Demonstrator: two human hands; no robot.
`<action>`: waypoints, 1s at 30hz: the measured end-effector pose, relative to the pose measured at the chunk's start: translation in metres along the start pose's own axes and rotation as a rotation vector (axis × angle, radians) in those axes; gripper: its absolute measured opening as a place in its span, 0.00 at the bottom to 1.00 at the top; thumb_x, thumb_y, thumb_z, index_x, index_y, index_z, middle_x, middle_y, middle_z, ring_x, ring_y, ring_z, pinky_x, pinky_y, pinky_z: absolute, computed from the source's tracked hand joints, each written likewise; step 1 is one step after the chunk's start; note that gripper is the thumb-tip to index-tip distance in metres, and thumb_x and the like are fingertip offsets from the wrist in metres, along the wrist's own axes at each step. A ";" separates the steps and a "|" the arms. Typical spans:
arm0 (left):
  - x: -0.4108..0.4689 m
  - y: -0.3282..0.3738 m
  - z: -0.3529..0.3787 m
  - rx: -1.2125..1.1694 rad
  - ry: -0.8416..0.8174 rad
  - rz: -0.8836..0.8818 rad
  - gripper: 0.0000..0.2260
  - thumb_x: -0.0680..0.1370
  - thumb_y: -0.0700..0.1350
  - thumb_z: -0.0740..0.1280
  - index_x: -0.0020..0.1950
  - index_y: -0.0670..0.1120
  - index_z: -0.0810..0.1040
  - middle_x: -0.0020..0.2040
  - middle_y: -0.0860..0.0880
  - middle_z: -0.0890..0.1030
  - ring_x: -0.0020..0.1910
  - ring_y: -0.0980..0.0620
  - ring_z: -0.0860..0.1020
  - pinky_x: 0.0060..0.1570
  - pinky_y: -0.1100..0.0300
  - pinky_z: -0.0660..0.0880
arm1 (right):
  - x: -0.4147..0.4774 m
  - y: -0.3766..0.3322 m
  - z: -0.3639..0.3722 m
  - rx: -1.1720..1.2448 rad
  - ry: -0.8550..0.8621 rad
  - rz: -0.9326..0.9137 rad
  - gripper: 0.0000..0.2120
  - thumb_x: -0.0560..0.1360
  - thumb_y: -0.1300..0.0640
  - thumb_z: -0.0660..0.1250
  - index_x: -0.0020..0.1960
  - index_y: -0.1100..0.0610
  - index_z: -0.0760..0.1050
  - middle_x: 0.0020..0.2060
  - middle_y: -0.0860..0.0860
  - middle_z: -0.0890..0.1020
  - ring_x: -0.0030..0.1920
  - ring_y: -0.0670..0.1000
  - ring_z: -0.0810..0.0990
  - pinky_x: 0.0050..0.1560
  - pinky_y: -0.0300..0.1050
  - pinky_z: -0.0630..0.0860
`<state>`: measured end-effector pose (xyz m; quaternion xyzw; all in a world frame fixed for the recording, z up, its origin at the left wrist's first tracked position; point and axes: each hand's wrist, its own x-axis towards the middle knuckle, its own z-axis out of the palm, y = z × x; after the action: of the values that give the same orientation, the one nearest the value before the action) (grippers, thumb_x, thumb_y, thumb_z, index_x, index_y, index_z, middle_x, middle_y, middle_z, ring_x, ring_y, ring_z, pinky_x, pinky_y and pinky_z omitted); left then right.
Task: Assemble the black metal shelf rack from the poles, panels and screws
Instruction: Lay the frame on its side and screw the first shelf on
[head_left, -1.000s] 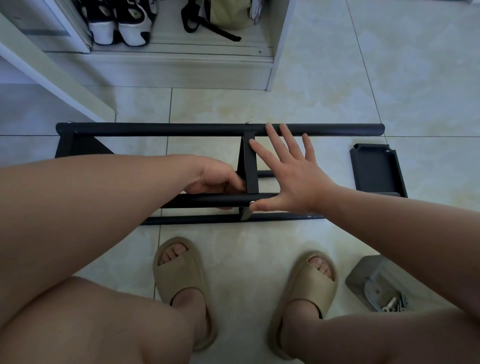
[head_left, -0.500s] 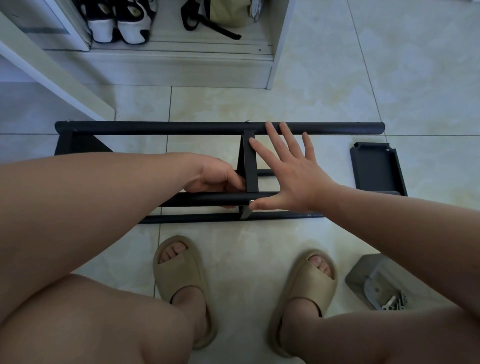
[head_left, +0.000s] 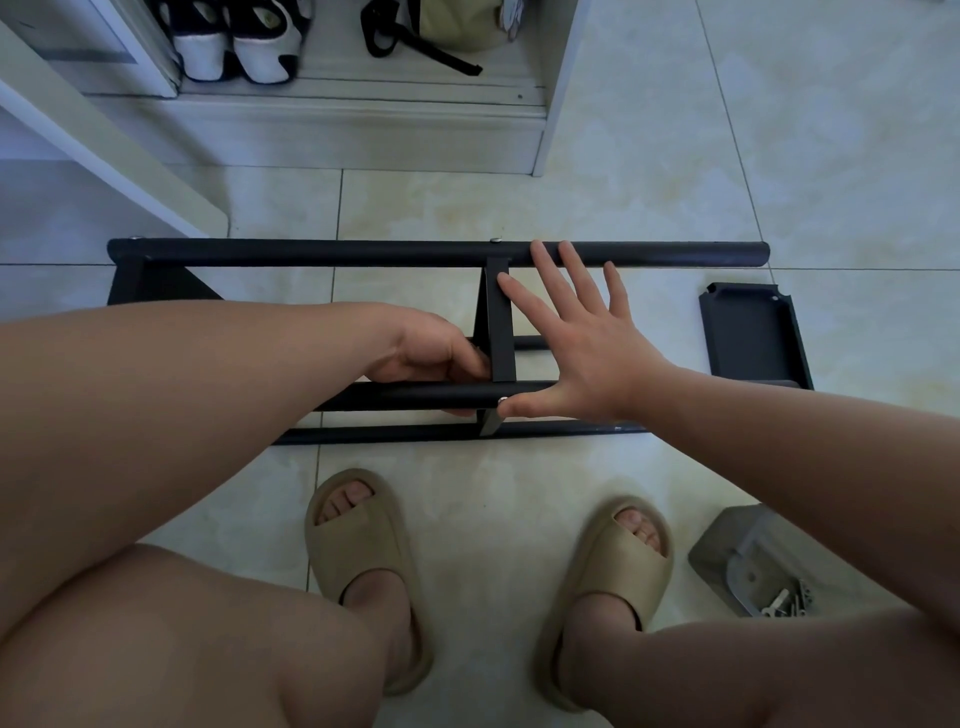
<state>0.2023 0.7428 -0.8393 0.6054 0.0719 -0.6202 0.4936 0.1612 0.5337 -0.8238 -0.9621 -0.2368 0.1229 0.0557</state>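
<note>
The black shelf rack frame (head_left: 332, 253) lies on its side on the tiled floor, with long poles running left to right and a middle panel (head_left: 500, 322) set across them. My left hand (head_left: 431, 353) curls round the near upper pole (head_left: 415, 395) just left of that panel. My right hand (head_left: 576, 338) lies flat with spread fingers against the panel's right side; its thumb touches a silver screw (head_left: 502, 400) on the near pole. A loose black panel (head_left: 748, 332) lies at the right. Several screws (head_left: 787, 600) sit in grey packaging.
A white cabinet (head_left: 363, 130) with shoes (head_left: 234, 47) and a bag stands beyond the frame. A white slanted board (head_left: 104, 156) crosses the upper left. My feet in beige slippers (head_left: 358, 545) rest in front of the frame. Grey packaging (head_left: 737, 556) lies at the lower right.
</note>
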 end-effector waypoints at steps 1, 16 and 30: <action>0.000 0.000 0.000 -0.001 -0.003 0.000 0.10 0.79 0.35 0.61 0.55 0.40 0.81 0.58 0.41 0.80 0.56 0.47 0.80 0.61 0.54 0.77 | 0.000 0.000 0.000 -0.002 0.000 -0.001 0.59 0.60 0.13 0.49 0.82 0.42 0.38 0.81 0.52 0.35 0.80 0.56 0.30 0.77 0.68 0.35; -0.002 0.001 0.003 0.002 -0.007 0.007 0.11 0.81 0.37 0.60 0.57 0.40 0.80 0.54 0.41 0.81 0.54 0.46 0.78 0.63 0.52 0.74 | 0.000 0.000 0.000 0.000 0.000 0.001 0.59 0.61 0.14 0.50 0.82 0.42 0.37 0.81 0.51 0.35 0.80 0.56 0.31 0.77 0.67 0.35; -0.001 0.001 0.002 0.044 0.005 0.019 0.10 0.79 0.37 0.61 0.53 0.41 0.82 0.47 0.45 0.83 0.46 0.50 0.80 0.55 0.58 0.76 | -0.001 0.000 0.000 -0.009 0.000 0.000 0.59 0.61 0.14 0.51 0.82 0.42 0.38 0.81 0.52 0.35 0.80 0.57 0.31 0.77 0.68 0.36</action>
<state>0.2009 0.7413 -0.8374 0.6183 0.0536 -0.6156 0.4857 0.1605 0.5333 -0.8232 -0.9624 -0.2373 0.1221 0.0514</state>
